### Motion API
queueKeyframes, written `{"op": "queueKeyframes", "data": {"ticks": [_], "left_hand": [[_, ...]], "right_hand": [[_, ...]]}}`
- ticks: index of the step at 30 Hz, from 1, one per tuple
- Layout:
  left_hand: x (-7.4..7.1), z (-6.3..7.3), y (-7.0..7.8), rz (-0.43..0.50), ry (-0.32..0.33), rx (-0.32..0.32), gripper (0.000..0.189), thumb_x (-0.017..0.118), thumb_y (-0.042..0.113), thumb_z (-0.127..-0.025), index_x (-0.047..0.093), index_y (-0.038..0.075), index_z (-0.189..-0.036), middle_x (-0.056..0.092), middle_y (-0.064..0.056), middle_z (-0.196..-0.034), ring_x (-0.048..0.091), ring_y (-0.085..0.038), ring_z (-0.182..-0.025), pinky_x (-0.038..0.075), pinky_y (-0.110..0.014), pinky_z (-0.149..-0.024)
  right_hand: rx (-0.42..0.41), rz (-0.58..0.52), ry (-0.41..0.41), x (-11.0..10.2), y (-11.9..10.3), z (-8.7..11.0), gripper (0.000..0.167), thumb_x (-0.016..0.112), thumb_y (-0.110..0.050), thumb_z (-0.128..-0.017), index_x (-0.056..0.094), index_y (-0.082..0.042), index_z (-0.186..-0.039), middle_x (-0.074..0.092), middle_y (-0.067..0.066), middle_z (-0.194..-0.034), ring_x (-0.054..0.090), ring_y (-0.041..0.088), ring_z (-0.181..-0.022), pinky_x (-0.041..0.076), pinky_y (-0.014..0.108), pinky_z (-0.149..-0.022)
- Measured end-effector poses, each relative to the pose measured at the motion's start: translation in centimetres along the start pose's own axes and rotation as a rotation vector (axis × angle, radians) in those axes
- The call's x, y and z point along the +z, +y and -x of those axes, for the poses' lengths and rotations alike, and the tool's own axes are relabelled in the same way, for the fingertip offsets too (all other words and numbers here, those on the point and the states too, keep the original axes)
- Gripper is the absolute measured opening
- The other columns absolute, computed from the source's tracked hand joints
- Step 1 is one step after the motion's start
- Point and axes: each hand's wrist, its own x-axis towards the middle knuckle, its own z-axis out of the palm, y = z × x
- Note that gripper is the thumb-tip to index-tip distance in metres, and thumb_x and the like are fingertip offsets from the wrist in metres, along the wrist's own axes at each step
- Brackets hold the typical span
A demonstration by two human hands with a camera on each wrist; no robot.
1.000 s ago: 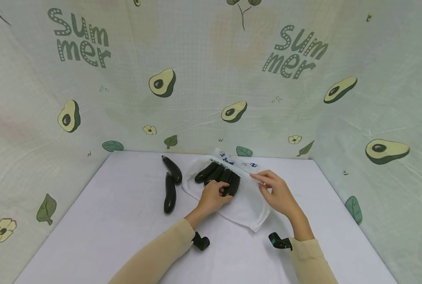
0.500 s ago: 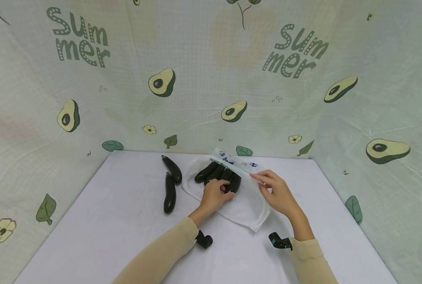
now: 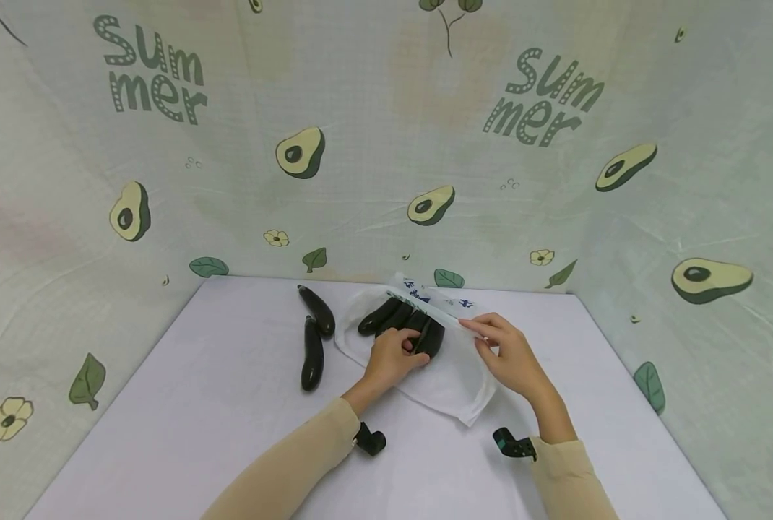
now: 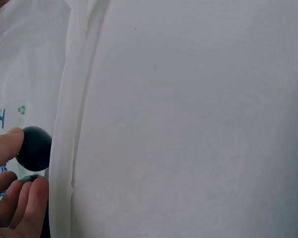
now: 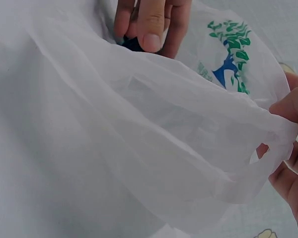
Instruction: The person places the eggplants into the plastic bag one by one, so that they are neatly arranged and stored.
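A white plastic bag (image 3: 456, 386) lies spread on the table with its mouth held up. Several dark eggplants (image 3: 377, 316) lie side by side at its opening. The left hand (image 3: 389, 359) reaches in and grips the rightmost eggplant (image 3: 433, 340), thumb on one side and fingers on the other. In the left wrist view, the thumb touches the round end of an eggplant (image 4: 36, 150). With thumb and fingertips, the right hand (image 3: 511, 357) pinches the bag's upper edge at the right. The right wrist view shows that pinch beside a hole in the plastic bag (image 5: 174, 134).
Two loose eggplants, one farther back (image 3: 317, 310) and one nearer (image 3: 312, 355), lie left of the bag on the white table (image 3: 230, 404). A cloth printed with avocados (image 3: 360, 94) hangs behind and at both sides. Each wrist carries a small black camera (image 3: 514, 443).
The left hand shifts slightly to the right among the eggplants, and the rightmost eggplant moves a little right with it. The right hand keeps its hold on the bag's edge.
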Motion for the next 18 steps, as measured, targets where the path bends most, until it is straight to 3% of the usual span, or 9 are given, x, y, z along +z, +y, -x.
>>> {"op": "queueKeyframes", "data": {"ticks": [11,18], "left_hand": [[-1.0,-0.1,-0.4,0.002,-0.010,0.005,0.054,0.092,0.026,-0.086,0.073,0.009,-0.133,0.066,-0.006,-0.101,0.059,-0.011,-0.081,0.053,-0.029,-0.075],[-2.6,0.2,-0.3,-0.016,-0.006,0.032,0.053,0.090,0.025,-0.087,0.072,0.009,-0.133,0.067,-0.010,-0.105,0.061,-0.017,-0.087,0.053,-0.033,-0.078]], "right_hand": [[-0.036,-0.006,0.014,0.0,0.2,0.0,0.046,0.068,0.012,-0.094,0.075,-0.010,-0.133,0.068,0.004,-0.121,0.065,0.020,-0.097,0.063,0.038,-0.082],[-0.020,-0.006,0.014,-0.1,0.1,0.1,0.045,0.068,0.012,-0.095,0.075,-0.010,-0.134,0.068,0.004,-0.122,0.064,0.016,-0.099,0.063,0.037,-0.083]]}}
